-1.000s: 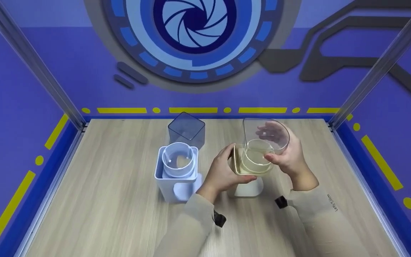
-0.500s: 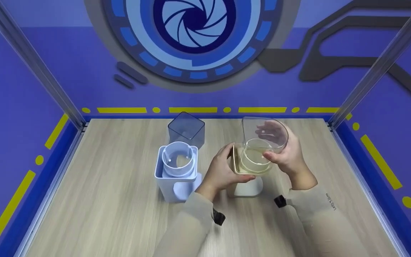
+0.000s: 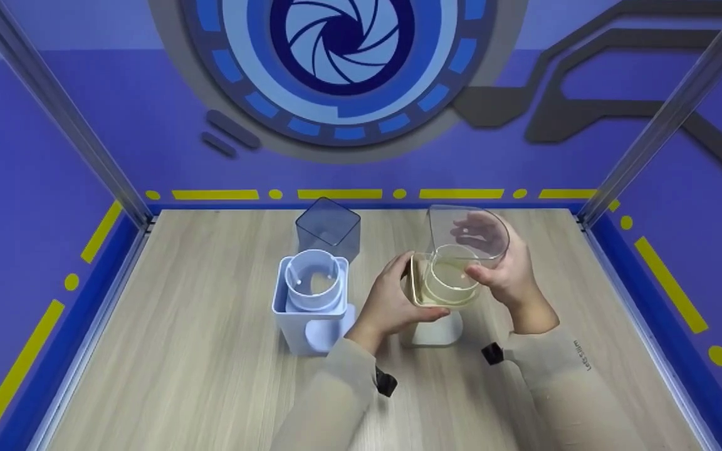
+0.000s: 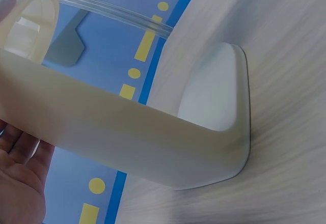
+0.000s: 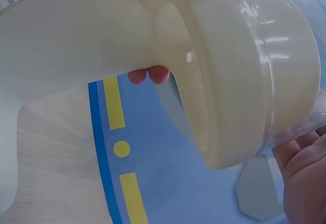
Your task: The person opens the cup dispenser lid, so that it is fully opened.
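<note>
A cream dispenser-like stand (image 3: 437, 331) has a flat foot, a tall column and a wide head with a round collar (image 3: 452, 293). My left hand (image 3: 387, 304) grips its head from the left, thumb along the near side. In the left wrist view, the column (image 4: 127, 127) leans and its foot (image 4: 211, 94) is close over the table. My right hand (image 3: 510, 269) holds a clear container (image 3: 445, 227), with one flat corner and a rounded side, at the collar. The container's rim (image 5: 265, 81) surrounds the collar in the right wrist view.
To the left stands a light-blue unit (image 3: 298, 332) of similar make, with a round collar inside a square top. Behind it is a smoky clear square container (image 3: 329, 228). Purple panels (image 3: 104, 113) and metal posts (image 3: 668, 119) enclose the wooden table (image 3: 192, 351).
</note>
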`<control>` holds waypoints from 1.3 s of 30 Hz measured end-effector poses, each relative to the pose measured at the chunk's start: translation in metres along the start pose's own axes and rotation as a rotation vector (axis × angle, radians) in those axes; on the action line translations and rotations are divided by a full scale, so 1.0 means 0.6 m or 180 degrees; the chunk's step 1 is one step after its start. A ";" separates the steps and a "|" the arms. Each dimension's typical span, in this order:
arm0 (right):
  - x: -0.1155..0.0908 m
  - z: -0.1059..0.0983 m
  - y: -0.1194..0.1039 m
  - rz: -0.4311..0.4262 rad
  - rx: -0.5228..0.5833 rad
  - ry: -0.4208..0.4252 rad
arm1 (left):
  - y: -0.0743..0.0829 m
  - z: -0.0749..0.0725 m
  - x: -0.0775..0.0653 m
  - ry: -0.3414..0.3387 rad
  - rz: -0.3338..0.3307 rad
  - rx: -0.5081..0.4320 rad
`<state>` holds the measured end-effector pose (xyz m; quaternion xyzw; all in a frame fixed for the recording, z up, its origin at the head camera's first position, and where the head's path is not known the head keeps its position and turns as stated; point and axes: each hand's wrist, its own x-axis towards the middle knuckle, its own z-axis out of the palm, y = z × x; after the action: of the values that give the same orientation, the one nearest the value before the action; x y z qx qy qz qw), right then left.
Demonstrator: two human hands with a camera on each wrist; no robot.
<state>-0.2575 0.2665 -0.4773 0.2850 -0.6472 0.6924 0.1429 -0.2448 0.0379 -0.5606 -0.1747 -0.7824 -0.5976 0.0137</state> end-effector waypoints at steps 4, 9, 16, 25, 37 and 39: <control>-0.001 0.002 0.000 -0.0061 0.0060 -0.0001 | 0.001 0.000 -0.001 -0.0018 -0.0025 -0.0011; 0.000 0.004 -0.001 -0.0082 0.0110 -0.0017 | 0.003 -0.001 -0.002 -0.0014 -0.0008 -0.0013; 0.006 0.005 -0.002 -0.0042 0.0153 -0.0036 | 0.001 -0.002 -0.003 0.0006 -0.0021 -0.0033; 0.002 0.003 -0.002 -0.0133 0.0108 -0.0028 | -0.002 0.001 0.000 -0.0001 -0.0002 -0.0028; 0.003 0.003 -0.002 -0.0189 0.0129 -0.0034 | 0.000 0.001 -0.001 -0.0029 -0.0027 -0.0155; 0.004 0.003 -0.003 -0.0180 0.0132 -0.0044 | -0.001 0.001 -0.001 -0.0028 0.0001 -0.0172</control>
<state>-0.2583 0.2645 -0.4744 0.3109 -0.6254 0.6994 0.1520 -0.2442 0.0382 -0.5614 -0.1777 -0.7660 -0.6177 0.0057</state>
